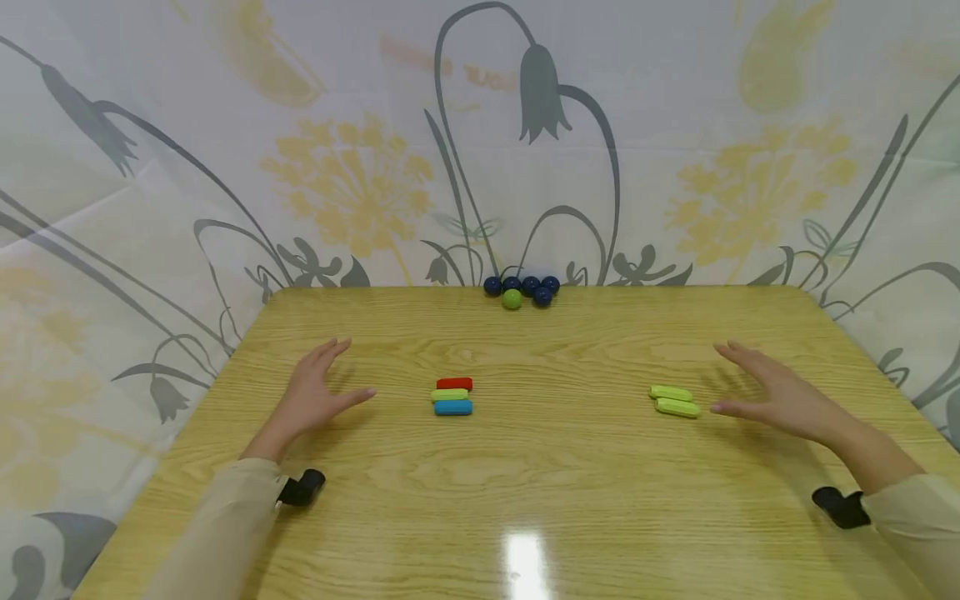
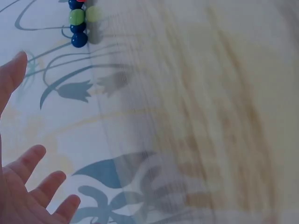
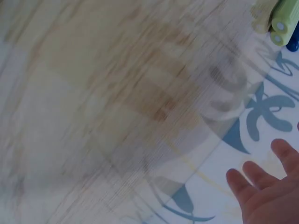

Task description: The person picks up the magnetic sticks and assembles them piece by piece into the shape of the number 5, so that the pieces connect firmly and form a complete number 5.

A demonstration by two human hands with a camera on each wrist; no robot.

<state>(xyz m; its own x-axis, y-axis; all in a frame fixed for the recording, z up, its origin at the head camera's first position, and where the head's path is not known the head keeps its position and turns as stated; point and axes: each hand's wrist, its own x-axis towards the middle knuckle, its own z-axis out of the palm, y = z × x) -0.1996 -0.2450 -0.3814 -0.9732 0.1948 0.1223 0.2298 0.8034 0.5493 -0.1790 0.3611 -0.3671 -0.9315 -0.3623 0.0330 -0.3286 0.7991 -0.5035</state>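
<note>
My left hand is held over the left part of the table, fingers and thumb spread, holding nothing. To its right lie three short sticks in a stack-like row: a red stick, a yellow-green stick and a blue stick. Over the right side, my right hand has its thumb and fingers apart with nothing between them. Its thumb tip is close to two yellow-green sticks, the farther stick and the nearer stick. In the right wrist view, the ends of the yellow-green sticks show at the top right.
At the back edge of the wooden table, several dark blue balls sit grouped with one green ball. A flower-patterned cloth hangs right behind them. Black straps are on both wrists.
</note>
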